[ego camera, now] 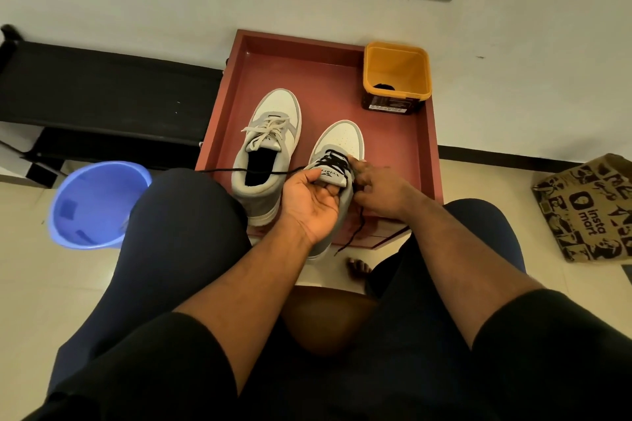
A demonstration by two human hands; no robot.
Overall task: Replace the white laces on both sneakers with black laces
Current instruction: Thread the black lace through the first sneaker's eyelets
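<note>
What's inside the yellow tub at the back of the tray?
A small dark bundle, possibly a black lace, lies at the bottom of the yellow tub. Its near wall hides part of the floor.

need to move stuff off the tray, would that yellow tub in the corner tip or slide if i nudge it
The yellow tub looks nearly empty, with only a small dark item at its bottom, so it is probably light and slides easily. It is tall and narrows toward its base, so a push near the rim may tip it on the red tray.

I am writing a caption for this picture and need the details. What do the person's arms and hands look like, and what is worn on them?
Both forearms are bare. The left hand and right hand wear no gloves, rings or watch that can be seen. Short black sleeves end near the elbows.
</note>
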